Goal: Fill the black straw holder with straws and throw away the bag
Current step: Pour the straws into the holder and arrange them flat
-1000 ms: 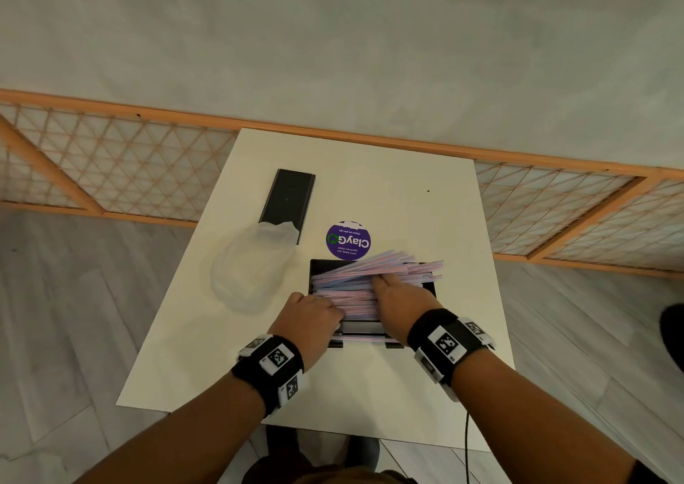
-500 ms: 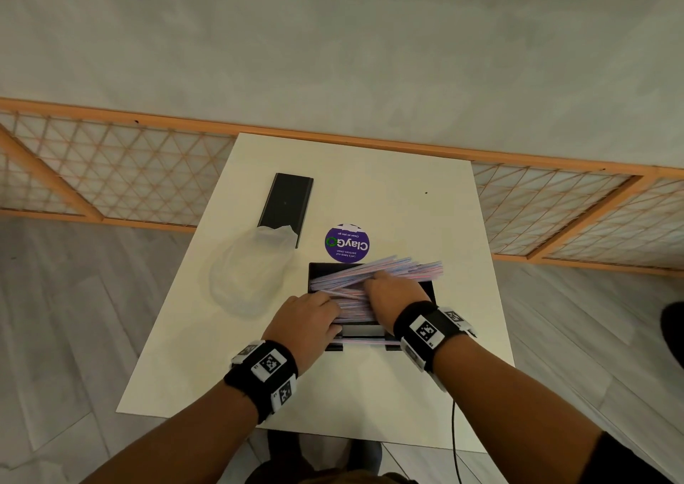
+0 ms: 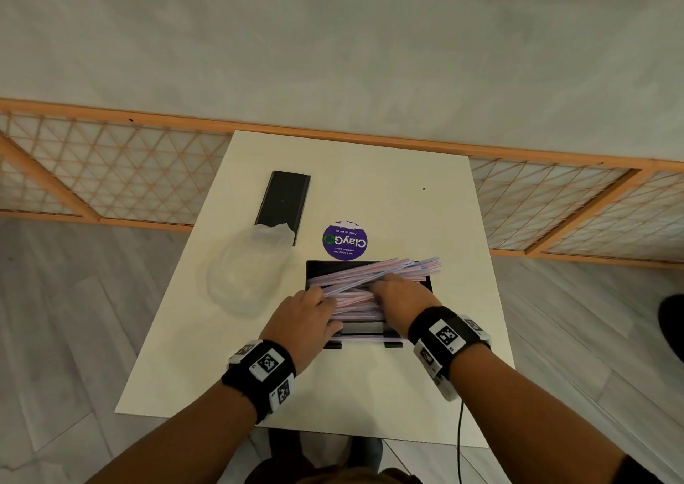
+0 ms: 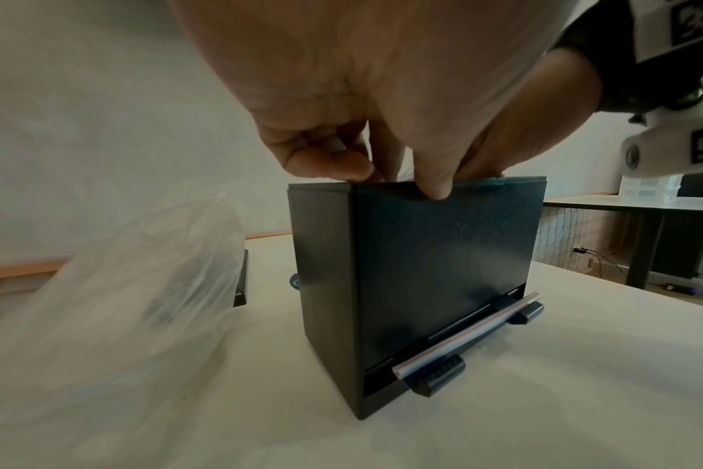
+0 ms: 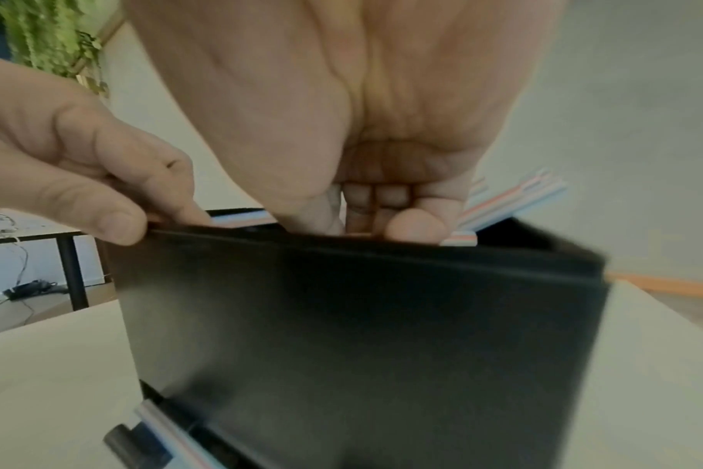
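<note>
The black straw holder [image 3: 425,283] stands open-topped on the white table [image 3: 370,172]. A heap of pink-and-blue striped straws [image 3: 370,270] lies slanted across its top, the right ends sticking out past the wall. My left hand [image 3: 320,295] pinches the holder's front rim at the left, thumb [image 4: 434,187] outside. My right hand [image 3: 381,283] lies on the heap, its fingers [image 5: 378,203] curled down round straws [image 5: 514,203] inside the holder [image 5: 362,333]. One straw [image 4: 462,336] rests in the dispensing slot. The clear plastic bag [image 3: 248,272] lies crumpled to the left.
A flat black lid [image 3: 283,202] lies at the back left, its near end under the bag. A round purple sticker [image 3: 345,240] is just behind the holder. An orange-framed lattice fence [image 3: 111,172] runs behind the table. Another table [image 4: 643,206] stands off to the right.
Both hands stay at the holder. My right hand has shifted a little over the heap, and the straws lie slightly more slanted.
</note>
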`<state>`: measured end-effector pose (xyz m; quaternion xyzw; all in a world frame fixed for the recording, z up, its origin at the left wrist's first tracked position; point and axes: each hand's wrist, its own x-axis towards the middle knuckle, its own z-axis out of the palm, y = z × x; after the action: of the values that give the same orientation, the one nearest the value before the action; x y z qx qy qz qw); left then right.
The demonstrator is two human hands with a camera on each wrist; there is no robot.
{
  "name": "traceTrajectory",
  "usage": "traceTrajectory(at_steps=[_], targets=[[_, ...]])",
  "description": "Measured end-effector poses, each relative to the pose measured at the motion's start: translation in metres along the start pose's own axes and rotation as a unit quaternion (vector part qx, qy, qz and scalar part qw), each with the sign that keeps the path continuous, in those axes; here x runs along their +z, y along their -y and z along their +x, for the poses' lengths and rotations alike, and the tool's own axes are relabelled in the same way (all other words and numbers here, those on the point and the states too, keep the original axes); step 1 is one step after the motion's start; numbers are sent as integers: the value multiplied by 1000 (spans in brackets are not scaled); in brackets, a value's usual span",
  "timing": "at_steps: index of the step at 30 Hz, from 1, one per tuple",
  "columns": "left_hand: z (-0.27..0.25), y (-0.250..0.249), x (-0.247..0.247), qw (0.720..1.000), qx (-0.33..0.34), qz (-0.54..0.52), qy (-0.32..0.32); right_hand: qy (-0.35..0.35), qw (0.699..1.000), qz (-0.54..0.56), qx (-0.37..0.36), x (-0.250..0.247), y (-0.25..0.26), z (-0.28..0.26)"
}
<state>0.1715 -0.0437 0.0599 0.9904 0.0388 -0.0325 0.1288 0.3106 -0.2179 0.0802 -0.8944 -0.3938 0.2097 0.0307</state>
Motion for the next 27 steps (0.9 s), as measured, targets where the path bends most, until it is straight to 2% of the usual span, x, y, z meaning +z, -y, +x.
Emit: traceTrajectory(at_steps=[4, 10, 16, 19, 24, 27], targets=[[-1, 1, -4, 1000, 5, -26, 0, -10, 1000, -6, 15, -6, -6, -7], [0, -1, -14, 994, 8, -98, -50, -47, 998, 26, 19, -11, -13, -9], [9, 2, -18, 991, 7, -120, -56, -4, 998, 65, 6, -1, -14, -15], [12, 4, -16, 992, 0, -110, -64, -20, 997, 73, -13, -5, -15, -21], [13, 1, -9, 996, -18, -80, -21, -95, 992, 79, -6, -12, -14, -22], [14, 0, -4, 999, -6, -47, 12, -71, 996, 53, -14, -8, -13, -19]])
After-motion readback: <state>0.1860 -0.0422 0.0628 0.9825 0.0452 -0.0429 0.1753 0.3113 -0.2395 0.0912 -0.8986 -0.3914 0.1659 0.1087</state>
